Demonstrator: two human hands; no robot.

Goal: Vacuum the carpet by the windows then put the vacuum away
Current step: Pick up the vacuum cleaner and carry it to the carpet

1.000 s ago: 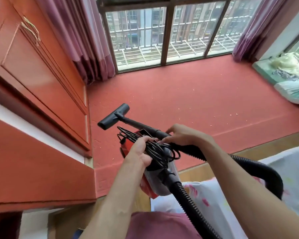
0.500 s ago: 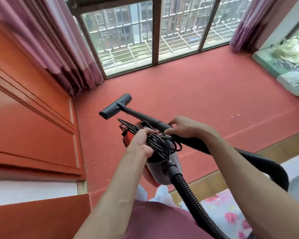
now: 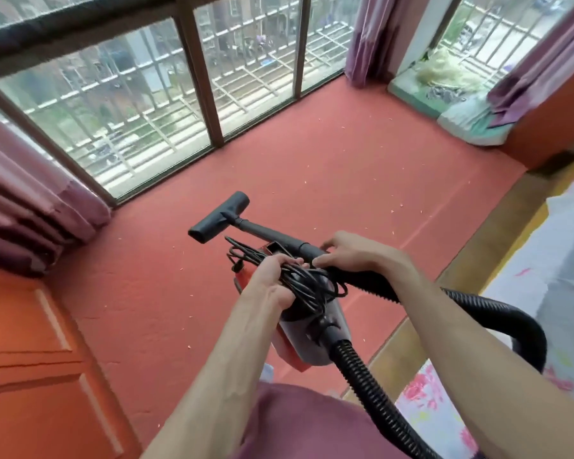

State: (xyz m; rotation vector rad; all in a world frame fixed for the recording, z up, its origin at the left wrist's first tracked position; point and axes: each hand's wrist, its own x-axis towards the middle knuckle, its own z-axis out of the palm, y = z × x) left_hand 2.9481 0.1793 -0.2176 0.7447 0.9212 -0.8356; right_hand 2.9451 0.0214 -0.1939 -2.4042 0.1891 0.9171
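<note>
Small red-and-grey vacuum (image 3: pixel 307 336) held in the air over the red carpet (image 3: pixel 328 160), on the near side from the windows (image 3: pixel 146 94) — not resting on it. Left hand (image 3: pixel 272 279) clenched around the bundled black cord (image 3: pixel 307 286) on top of the vacuum; right hand (image 3: pixel 352 251) grips the black wand (image 3: pixel 272 235) just beside it. Floor nozzle (image 3: pixel 219 217) points toward the windows; pale specks are scattered across the carpet.

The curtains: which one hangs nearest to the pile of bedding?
The right curtain, at the side window; its hem touches the bedding. The others hang at the wide window.
</note>
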